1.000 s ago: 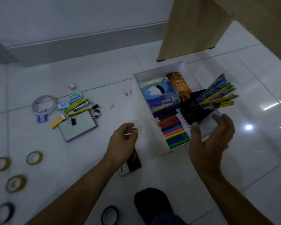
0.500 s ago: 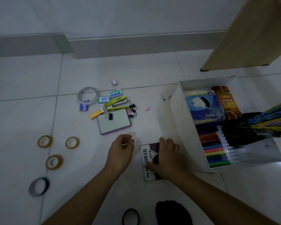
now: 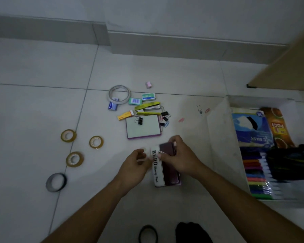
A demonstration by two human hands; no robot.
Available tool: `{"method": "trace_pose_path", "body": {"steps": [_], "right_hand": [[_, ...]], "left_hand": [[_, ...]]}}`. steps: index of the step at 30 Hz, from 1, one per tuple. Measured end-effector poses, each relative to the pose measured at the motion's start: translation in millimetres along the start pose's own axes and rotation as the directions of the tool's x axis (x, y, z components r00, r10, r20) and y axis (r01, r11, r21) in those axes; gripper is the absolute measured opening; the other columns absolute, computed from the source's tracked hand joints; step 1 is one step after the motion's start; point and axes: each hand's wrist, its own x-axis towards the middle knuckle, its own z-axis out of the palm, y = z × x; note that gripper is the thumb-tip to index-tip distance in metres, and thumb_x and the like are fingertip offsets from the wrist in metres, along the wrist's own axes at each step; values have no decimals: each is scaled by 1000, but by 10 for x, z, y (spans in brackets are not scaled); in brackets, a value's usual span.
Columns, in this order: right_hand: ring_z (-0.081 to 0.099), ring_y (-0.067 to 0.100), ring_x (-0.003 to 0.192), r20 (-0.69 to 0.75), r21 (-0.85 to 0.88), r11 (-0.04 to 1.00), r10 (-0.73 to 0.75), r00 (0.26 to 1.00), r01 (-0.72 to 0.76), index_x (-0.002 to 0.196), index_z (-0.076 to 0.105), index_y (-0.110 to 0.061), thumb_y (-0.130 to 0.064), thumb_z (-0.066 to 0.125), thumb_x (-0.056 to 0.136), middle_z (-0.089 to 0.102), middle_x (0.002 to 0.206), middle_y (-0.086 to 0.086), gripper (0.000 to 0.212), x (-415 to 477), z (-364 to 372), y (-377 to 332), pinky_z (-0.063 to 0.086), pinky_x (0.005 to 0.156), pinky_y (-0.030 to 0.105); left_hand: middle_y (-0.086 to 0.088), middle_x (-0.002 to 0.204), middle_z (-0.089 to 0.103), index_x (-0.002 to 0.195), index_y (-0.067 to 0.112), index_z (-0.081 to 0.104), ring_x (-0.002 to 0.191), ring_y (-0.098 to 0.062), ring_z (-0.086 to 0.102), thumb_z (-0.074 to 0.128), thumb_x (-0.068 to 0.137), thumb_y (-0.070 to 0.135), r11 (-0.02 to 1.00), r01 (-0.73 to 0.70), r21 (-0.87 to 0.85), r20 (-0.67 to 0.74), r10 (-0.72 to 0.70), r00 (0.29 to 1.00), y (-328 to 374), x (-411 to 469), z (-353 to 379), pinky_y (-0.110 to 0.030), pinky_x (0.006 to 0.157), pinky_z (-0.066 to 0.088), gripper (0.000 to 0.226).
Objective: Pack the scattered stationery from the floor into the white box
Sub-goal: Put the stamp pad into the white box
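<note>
A white and maroon stamp pad (image 3: 162, 170) labelled HERO lies on the floor tiles in front of me. My right hand (image 3: 180, 157) grips its far end with fingers curled over the maroon lid. My left hand (image 3: 136, 163) is curled beside the pad's left edge and pinches something small and pale that I cannot identify. The white box (image 3: 218, 130) stands open at the right, holding a blue mask pack (image 3: 249, 128), an orange packet (image 3: 278, 127), coloured markers (image 3: 256, 174) and a dark bundle of pens (image 3: 291, 163).
Behind the pad lie a small whiteboard (image 3: 143, 128) with a binder clip, a yellow stapler (image 3: 148, 107), staple boxes, an eraser and a white tape ring (image 3: 119, 94). Three yellow tape rolls (image 3: 75, 159) and a grey roll (image 3: 56, 182) sit left. A wooden panel (image 3: 288, 67) stands at right.
My right hand let go of the pen bundle in the box, came left and took hold of the stamp pad. The view swung left, so the box now sits at the right edge.
</note>
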Motion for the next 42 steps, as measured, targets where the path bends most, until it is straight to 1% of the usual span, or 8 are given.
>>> {"method": "trace_pose_path", "body": {"steps": [6, 9, 15, 23, 27, 34, 37, 42], "right_hand": [[68, 19, 89, -12, 109, 989, -94, 995, 95, 97, 58, -17, -43, 62, 90, 70, 97, 4, 28, 312, 214, -469, 57, 79, 41], [57, 19, 106, -122, -198, 950, -268, 956, 242, 105, 61, -15, -37, 62, 91, 64, 111, 4, 27, 592, 219, -542, 44, 87, 28], [23, 29, 139, 191, -792, 509, -318, 929, 337, 146, 32, -17, -58, 73, 71, 21, 154, 7, 94, 923, 135, -481, 33, 108, 47], [64, 30, 70, 441, -831, 18, -589, 678, 556, 96, 62, -9, -42, 37, 90, 65, 86, 12, 42, 886, 90, -456, 42, 48, 31], [56, 27, 44, 279, -841, 138, -718, 638, 524, 90, 64, -11, -32, 40, 92, 64, 66, 6, 32, 836, 63, -478, 36, 39, 27], [66, 22, 79, -233, -244, 928, -339, 912, 282, 117, 61, -10, -25, 39, 103, 70, 96, 12, 31, 590, 28, -410, 56, 66, 39], [64, 19, 76, -263, 100, 990, -70, 962, 100, 104, 63, -8, -24, 36, 104, 70, 94, 13, 32, 374, 47, -361, 55, 68, 37], [64, 19, 83, -249, 77, 994, -61, 967, 82, 105, 65, -11, -25, 35, 104, 70, 95, 7, 32, 21, 76, -271, 48, 69, 30]], "left_hand": [[-8, 111, 72, 120, 13, 58, 100, -25, 70, 56, 96, 18, 929, -2, -370, -82, -31, 996, -4, 1, -258, -45, 86, 57, 25], [-6, 109, 72, 116, 11, 57, 100, -26, 69, 58, 94, 14, 915, -18, -403, -162, -52, 985, -56, 16, -429, -51, 89, 55, 22], [-5, 112, 72, 123, 17, 56, 101, -25, 70, 58, 95, 17, 911, -25, -412, -215, -70, 974, -257, 8, -674, -53, 87, 56, 29], [-8, 110, 72, 121, 17, 59, 99, -27, 70, 61, 92, 18, 883, -50, -466, -304, -107, 947, -336, 31, -712, -56, 87, 55, 29], [-9, 109, 72, 118, 14, 59, 99, -26, 69, 59, 93, 14, 856, -108, -505, -349, -88, 933, -261, 39, -669, -54, 87, 55, 25], [-10, 110, 69, 115, 14, 57, 98, -27, 68, 58, 94, 12, 845, -109, -524, -375, -114, 920, -125, 50, -477, -55, 90, 53, 21], [-13, 112, 69, 116, 11, 57, 99, -30, 68, 54, 96, 10, 815, -94, -571, -320, -116, 940, -36, 52, -353, -56, 89, 53, 20], [-10, 105, 74, 121, 13, 62, 93, -28, 72, 48, 100, 14, 831, -155, -535, -218, 41, 975, 185, -22, -90, -48, 79, 59, 26]]}}
